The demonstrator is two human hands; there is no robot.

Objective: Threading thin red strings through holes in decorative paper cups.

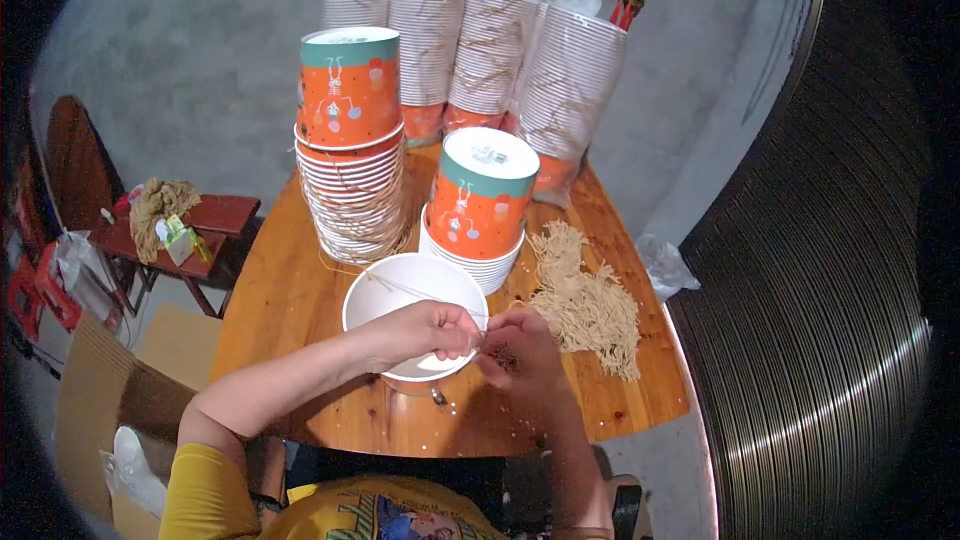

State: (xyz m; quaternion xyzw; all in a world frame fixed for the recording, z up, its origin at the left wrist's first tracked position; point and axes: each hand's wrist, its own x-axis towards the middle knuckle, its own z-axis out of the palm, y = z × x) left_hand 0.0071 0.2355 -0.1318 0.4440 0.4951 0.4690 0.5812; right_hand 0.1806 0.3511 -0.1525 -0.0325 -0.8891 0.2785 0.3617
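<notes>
A white-lined paper bucket (400,292) stands mouth up at the near side of the wooden table, with a bit of orange showing below its rim. Over its right rim, my left hand (440,331) is closed in a pinch on a thin tan string (425,292). Close beside it, my right hand (522,352) is also closed on the string; its fingertips are partly hidden. Behind the bucket rise two upside-down stacks of orange and green paper buckets, a taller left stack (350,100) wound with strings and a shorter right stack (482,195).
Loose tan strings (590,310) lie in a heap on the wooden table (290,380), right of the hands. Bagged bucket stacks (490,50) line the far side by the wall. A ribbed metal shutter (820,320) borders the right; a red-brown bench (225,215) is at left.
</notes>
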